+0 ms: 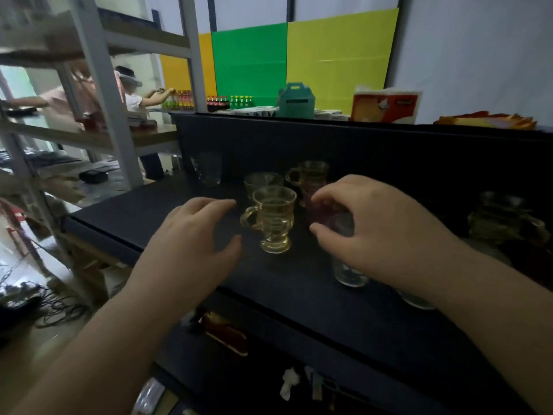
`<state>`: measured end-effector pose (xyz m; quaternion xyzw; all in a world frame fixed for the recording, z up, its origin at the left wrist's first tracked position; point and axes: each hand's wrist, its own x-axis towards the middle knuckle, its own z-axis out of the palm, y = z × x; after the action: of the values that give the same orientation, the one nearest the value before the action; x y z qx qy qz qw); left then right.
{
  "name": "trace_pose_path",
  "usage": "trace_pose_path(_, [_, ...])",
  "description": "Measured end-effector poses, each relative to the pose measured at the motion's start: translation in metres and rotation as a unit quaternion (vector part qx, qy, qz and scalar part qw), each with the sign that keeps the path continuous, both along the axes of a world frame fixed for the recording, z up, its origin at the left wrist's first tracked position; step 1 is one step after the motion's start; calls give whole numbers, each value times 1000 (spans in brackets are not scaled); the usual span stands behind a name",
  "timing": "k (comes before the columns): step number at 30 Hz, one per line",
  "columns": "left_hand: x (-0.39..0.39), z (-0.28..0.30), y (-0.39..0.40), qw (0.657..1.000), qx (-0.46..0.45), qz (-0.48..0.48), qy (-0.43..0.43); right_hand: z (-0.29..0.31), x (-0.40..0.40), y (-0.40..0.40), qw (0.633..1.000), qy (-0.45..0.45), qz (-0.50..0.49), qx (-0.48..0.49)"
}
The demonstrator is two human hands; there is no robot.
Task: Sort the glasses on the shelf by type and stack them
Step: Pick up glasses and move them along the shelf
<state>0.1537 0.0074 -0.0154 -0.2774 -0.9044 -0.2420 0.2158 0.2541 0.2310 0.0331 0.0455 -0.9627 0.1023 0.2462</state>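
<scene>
An amber handled glass cup [274, 219] stands on the black shelf [167, 217] between my hands. My left hand [197, 235] hovers open just left of its handle, not touching it. My right hand [380, 226] curls over a clear tumbler [347, 272], with a reddish glass [324, 211] under its fingertips. Behind stand a second amber glass [262, 181] and an amber handled cup [308, 173] stacked on a reddish one. A clear tumbler [208, 172] sits at the back left. Another clear glass [417, 301] shows under my right wrist.
More stacked amber glasses [505, 220] stand in the dark at the right. A grey metal rack [98, 94] rises to the left, with two people behind it. Above the shelf are a green box [296, 100], an orange packet [386, 106] and bottles.
</scene>
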Motion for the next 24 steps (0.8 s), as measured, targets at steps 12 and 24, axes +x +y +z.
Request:
trace_pose_path(12, [-194, -3, -54, 994, -17, -107, -8, 14, -152, -68, 987, -30, -158, -7])
trace_pose_path(24, [-342, 11, -24, 993, -55, -104, 8, 30, -240, -67, 925, -273, -264, 30])
